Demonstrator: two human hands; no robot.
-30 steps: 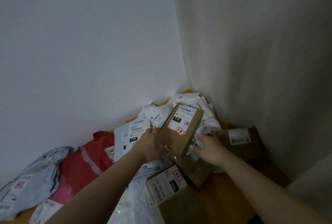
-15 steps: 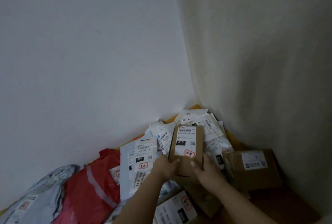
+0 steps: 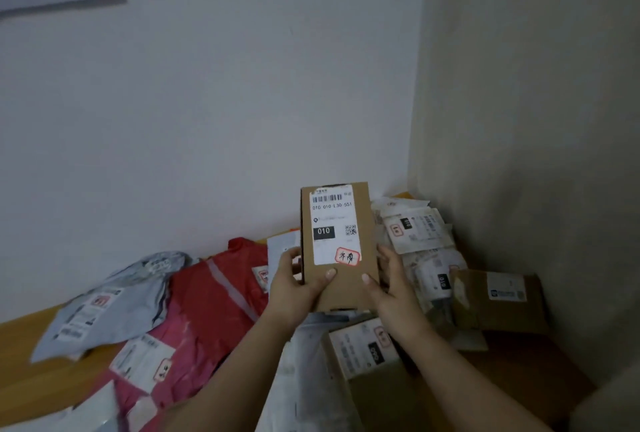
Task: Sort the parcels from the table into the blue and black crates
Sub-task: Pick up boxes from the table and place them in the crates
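Both hands hold a small cardboard box (image 3: 341,248) upright above the heap of parcels in the corner of the table (image 3: 20,345), its white label facing the camera with a barcode, a black "010" block and a red-bordered stamp. The left hand (image 3: 294,287) grips the box's left edge, thumb laid across the front below the label and fingers curled behind; the right hand (image 3: 389,287) grips the right edge the same way, thumb on the front. Below and behind the box lie a grey mailer bag (image 3: 110,303) at the left, a red mailer bag (image 3: 211,293) beside it, white labelled pouches (image 3: 419,230) stacked against the wall corner, a brown carton (image 3: 498,300) at the right, and a nearer labelled carton (image 3: 367,359) between the forearms. No crate shows in this view.
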